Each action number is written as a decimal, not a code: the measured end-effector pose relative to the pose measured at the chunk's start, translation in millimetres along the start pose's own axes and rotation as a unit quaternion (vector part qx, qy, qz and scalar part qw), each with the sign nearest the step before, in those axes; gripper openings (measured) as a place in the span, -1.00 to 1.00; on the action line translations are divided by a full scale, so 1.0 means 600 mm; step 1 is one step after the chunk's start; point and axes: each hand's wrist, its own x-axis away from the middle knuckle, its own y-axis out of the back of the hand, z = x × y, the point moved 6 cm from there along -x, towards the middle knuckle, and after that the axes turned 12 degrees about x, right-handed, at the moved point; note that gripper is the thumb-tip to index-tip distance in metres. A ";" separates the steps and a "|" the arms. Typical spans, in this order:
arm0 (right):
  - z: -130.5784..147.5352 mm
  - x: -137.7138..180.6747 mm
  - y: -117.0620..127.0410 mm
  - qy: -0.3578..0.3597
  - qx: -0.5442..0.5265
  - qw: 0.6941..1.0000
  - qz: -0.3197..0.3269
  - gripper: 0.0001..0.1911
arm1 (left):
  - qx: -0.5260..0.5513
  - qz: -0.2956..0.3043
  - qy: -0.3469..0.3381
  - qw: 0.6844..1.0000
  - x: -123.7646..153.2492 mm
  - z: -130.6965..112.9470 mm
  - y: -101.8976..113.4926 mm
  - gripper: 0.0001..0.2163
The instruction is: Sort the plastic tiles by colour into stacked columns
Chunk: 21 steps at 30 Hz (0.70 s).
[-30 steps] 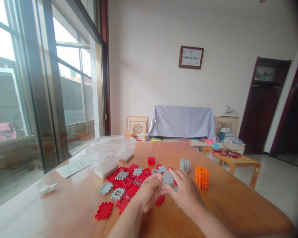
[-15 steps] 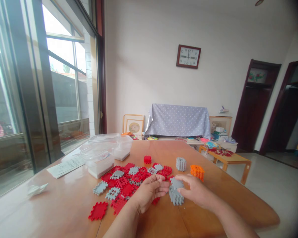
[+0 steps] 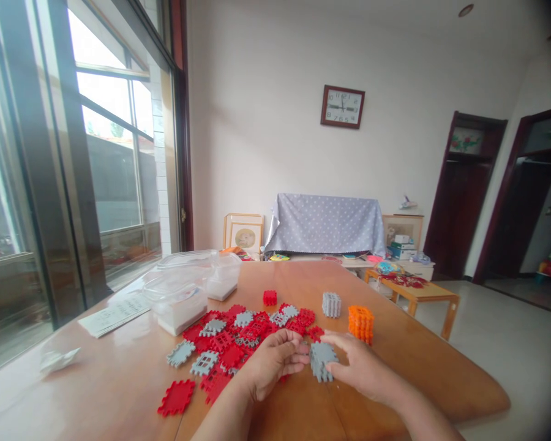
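A stack of grey square interlocking tiles stands on the table in front of me, its toothed edges roughly lined up. My right hand is around its right side, thumb at the near face and index finger at the far top edge. My left hand is just left of the stack, palm turned towards it, fingers loosely extended and holding nothing. Beside and beyond that hand spreads a loose heap of red and grey tiles. A single red tile lies apart at the near left.
Beyond the hands stand an orange tile stack, a light grey stack and a small red stack. Clear plastic containers, printed paper and a crumpled wrapper are on the left of the wooden table.
The top grey tile, earlier higher under my right fingers, now sits down on the stack. Both hands are slightly lower, and the view has shifted a little to the right.
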 end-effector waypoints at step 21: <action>-0.011 0.042 -0.019 -0.074 -0.146 0.987 -0.006 -0.50 | -0.013 0.020 0.016 1.000 0.005 0.005 -0.003 -0.74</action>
